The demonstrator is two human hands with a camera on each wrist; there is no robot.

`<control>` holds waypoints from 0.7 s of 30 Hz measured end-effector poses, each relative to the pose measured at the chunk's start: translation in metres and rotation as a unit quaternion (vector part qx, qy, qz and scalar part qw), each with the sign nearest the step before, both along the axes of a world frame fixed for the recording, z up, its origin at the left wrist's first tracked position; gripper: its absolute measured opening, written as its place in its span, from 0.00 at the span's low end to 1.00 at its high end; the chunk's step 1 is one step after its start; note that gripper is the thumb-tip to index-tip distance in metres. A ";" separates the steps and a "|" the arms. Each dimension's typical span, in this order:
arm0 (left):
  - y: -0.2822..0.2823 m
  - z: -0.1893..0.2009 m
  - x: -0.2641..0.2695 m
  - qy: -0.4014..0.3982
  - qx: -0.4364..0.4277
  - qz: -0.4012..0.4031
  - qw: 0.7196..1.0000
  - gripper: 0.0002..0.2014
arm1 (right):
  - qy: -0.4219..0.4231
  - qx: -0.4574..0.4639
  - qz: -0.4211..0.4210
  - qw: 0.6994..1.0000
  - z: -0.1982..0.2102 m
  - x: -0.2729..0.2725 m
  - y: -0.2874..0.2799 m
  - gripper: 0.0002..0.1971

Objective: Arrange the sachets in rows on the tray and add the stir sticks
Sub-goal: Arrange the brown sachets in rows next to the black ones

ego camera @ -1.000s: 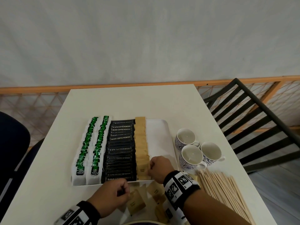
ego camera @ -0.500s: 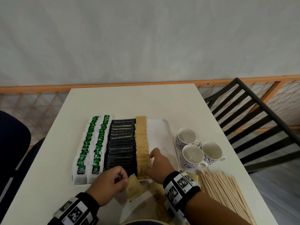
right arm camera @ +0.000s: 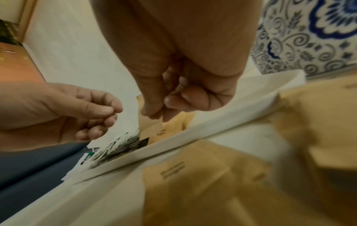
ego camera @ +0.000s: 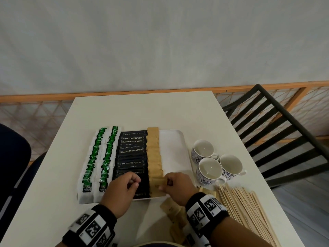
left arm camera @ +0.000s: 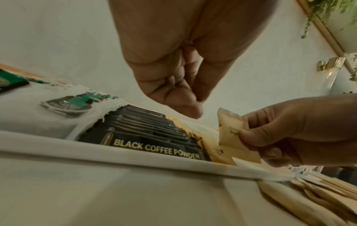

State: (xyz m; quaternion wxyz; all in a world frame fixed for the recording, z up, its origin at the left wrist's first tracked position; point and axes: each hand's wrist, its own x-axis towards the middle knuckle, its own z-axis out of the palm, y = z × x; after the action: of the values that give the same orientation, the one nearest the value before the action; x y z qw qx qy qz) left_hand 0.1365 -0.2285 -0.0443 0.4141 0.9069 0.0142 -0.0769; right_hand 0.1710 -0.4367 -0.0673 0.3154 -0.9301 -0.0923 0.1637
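Sachets fill most of the tray (ego camera: 175, 139): two green-tea rows (ego camera: 99, 163) at left, one black coffee row (ego camera: 132, 154) in the middle, one brown row (ego camera: 154, 154) beside it. Each packet overlaps the next like shingles, probably so the labels stay readable and the rows stay compact. A bare strip of tray remains at right, likely kept for another row or the sticks.

Right hand (ego camera: 178, 188) pinches one brown sachet (left arm camera: 231, 130) between thumb and fingertips, upright, at the near end of the brown row. The edge-on hold looks suited to slipping it in among its neighbours. The wrist is low, just over the near tray rim.

Left hand (ego camera: 121, 189) hovers over the near end of the coffee row, fingers loosely curled, thumb near the fingertips; it holds nothing that I can see.

Loose brown sachets (ego camera: 174, 213) lie on the table (ego camera: 142, 111) in front of the tray, not yet placed. Stir sticks (ego camera: 243, 211) lie in a heap at right, near three cups (ego camera: 213, 163), untouched.

Judgement: brown row nearly complete; sticks step not begun.
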 end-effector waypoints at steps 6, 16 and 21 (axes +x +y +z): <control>-0.001 -0.005 -0.002 -0.001 0.037 -0.021 0.999 0.13 | 0.025 -0.021 0.003 0.999 -0.007 0.003 0.004 0.23; 0.001 -0.010 -0.004 0.010 0.029 -0.018 0.999 0.13 | 0.035 -0.027 -0.020 0.999 -0.009 0.013 0.014 0.22; 0.000 -0.011 -0.003 0.011 0.035 -0.030 0.999 0.11 | 0.058 -0.062 0.027 0.996 -0.005 0.010 0.019 0.22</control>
State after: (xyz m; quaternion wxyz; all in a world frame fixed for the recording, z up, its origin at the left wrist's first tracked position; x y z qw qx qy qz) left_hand 0.1333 -0.2280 -0.0551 0.3795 0.9199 -0.0054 -0.0988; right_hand 0.1806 -0.4181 -0.0720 0.2576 -0.9341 -0.0884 0.2310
